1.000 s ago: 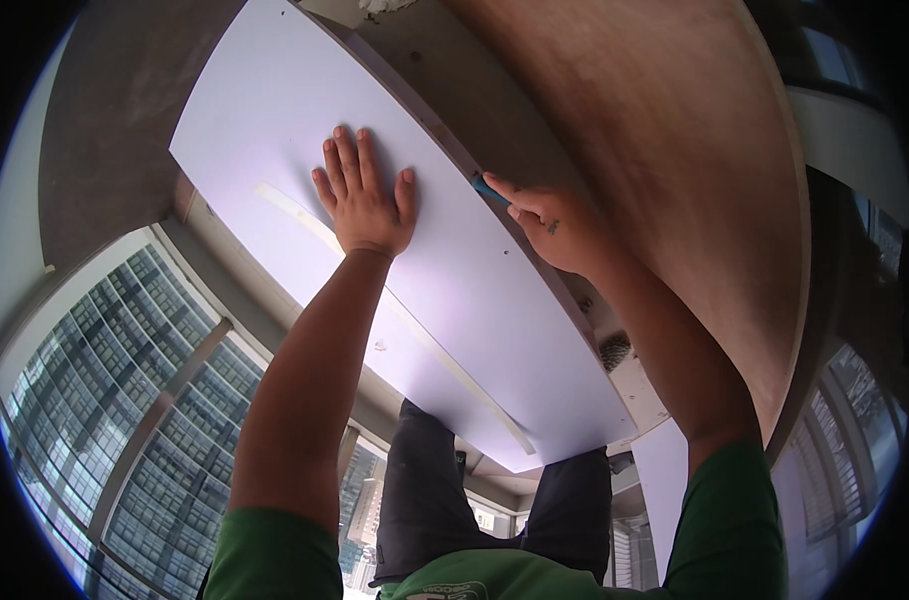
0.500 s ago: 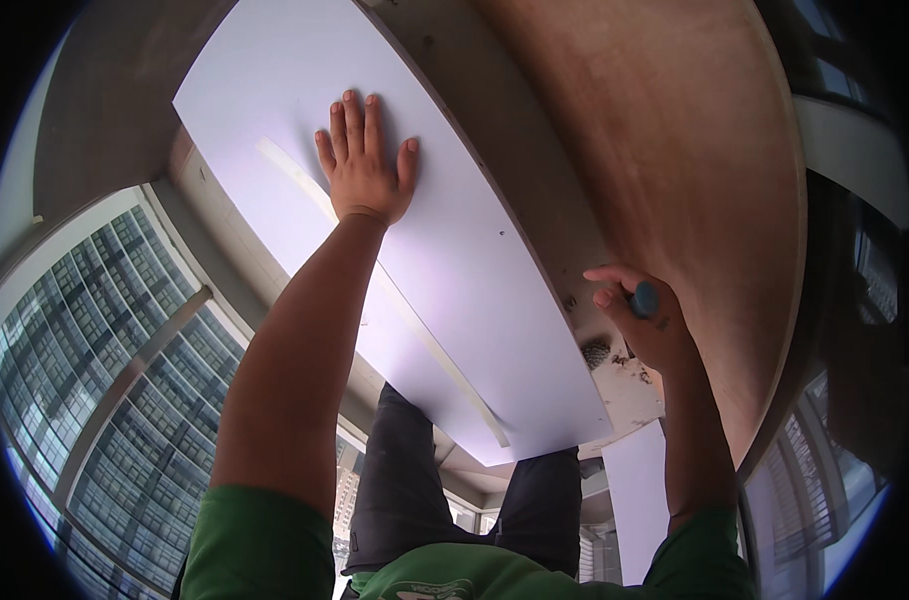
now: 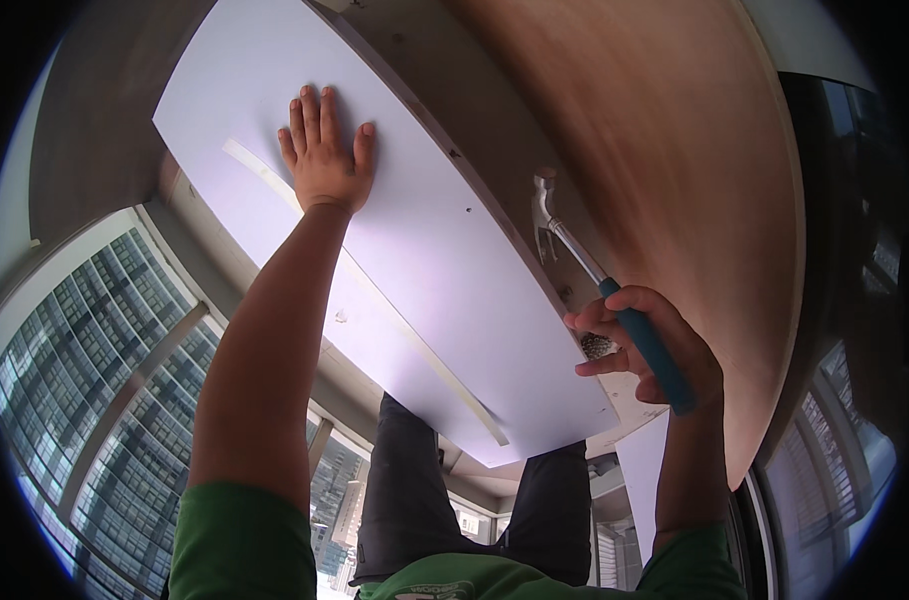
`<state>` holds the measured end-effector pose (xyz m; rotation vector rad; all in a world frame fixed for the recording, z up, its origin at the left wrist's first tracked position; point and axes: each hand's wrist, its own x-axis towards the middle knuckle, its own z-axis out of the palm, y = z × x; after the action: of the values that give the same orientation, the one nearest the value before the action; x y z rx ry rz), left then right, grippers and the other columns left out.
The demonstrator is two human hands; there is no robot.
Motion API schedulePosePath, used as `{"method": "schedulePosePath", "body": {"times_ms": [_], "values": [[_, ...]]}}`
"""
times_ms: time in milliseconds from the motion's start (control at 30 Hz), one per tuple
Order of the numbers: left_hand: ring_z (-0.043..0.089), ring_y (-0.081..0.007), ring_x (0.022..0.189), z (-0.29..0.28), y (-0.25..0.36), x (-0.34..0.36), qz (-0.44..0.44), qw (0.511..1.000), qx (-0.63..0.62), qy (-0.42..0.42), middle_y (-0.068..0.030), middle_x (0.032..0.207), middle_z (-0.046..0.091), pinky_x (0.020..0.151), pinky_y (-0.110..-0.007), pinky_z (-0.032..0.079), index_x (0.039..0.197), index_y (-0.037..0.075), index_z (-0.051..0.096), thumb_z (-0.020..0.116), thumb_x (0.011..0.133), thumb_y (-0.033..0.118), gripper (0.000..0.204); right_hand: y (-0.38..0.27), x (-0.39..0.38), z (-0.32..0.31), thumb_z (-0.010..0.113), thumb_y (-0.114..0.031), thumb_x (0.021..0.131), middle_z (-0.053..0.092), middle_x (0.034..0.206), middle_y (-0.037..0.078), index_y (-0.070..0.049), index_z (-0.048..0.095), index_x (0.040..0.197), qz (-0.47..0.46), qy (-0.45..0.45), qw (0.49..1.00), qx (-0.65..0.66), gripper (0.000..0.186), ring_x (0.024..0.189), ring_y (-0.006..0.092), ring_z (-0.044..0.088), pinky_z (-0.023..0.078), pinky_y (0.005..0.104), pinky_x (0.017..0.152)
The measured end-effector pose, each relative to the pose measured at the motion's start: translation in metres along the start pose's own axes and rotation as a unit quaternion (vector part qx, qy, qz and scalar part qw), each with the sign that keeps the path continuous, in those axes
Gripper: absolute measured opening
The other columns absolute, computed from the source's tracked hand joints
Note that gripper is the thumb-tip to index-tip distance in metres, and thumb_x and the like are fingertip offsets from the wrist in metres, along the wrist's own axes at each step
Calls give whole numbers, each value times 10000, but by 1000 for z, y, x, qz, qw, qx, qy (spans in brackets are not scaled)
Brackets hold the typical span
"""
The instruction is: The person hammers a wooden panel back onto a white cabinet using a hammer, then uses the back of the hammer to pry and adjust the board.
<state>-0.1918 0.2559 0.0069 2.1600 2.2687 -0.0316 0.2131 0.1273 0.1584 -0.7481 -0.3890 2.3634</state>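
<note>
Closest in, a green shirt [image 3: 454, 578] and dark trousers [image 3: 399, 500] fill the bottom, the legs running up behind the end of a big white panel [image 3: 424, 265]. Up from the right comes the right hand [image 3: 669, 345], and it's carrying a hammer [image 3: 636, 325]! The teal handle slants across the palm in a loose hold, a couple of fingers poking out toward the panel's long edge; whether they touch it, I can't tell. The metal claw head points up and away, showing over the grey-brown surface [image 3: 499, 125] just beyond that edge.

Over to the left hand [image 3: 326, 165]: nothing in its grasp, palm down and flat on the panel, fingers reaching forward, thumb spread off to the side. A long pale strip [image 3: 414, 342] runs lengthwise on the white face, passing under the wrist in this view, and a small dark spot [image 3: 468, 210] sits nearer the right edge. Just past the right fingertips, a dark patterned thing [image 3: 596, 346] peeks out, too hidden to name.

Further right sweeps a broad brown board [image 3: 714, 180] with a curved outline. And far off left, behind the windows [image 3: 139, 400], a tall gridded building [image 3: 94, 330] rises.
</note>
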Motion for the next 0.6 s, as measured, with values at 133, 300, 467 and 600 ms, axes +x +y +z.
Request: {"method": "schedulePosePath", "body": {"times_ms": [133, 300, 467, 600], "values": [[107, -256, 1566, 0, 0, -2, 5, 1000, 1, 5, -80, 1691, 153, 1264, -476, 63, 1614, 174, 211, 319, 1013, 605, 747, -1, -20, 16, 929, -333, 701, 405, 1502, 243, 13, 325, 1511, -40, -101, 994, 6, 1068, 1504, 389, 274, 422, 554, 1091], [110, -257, 1565, 0, -2, -1, 6, 1000, 5, 12, -80, 1689, 160, 1265, -473, 67, 1611, 173, 218, 317, 1013, 607, 745, 0, -16, 34, 803, -398, 851, 491, 1399, 247, 32, 532, 1350, -24, -47, 998, -23, 713, 1399, 414, 431, 459, 523, 1053], [118, -259, 1564, 1, 0, 0, 5, 1000, -13, 13, -77, 1690, 158, 1267, -474, 60, 1610, 173, 220, 319, 1013, 607, 744, 24, -13, 34, 696, -287, 967, 575, 1147, 153, -5, 590, 1300, -38, 74, 952, -293, 449, 1123, 321, 654, 549, 431, 922], [112, -259, 1565, 3, -4, -2, 4, 1000, -13, 20, -70, 1692, 156, 1268, -474, 50, 1612, 179, 214, 324, 1013, 600, 741, 49, -19, 71, 745, -212, 929, 611, 1011, 135, -45, 417, 1494, -118, 218, 959, -140, 674, 874, 253, 724, 610, 363, 770]]}}
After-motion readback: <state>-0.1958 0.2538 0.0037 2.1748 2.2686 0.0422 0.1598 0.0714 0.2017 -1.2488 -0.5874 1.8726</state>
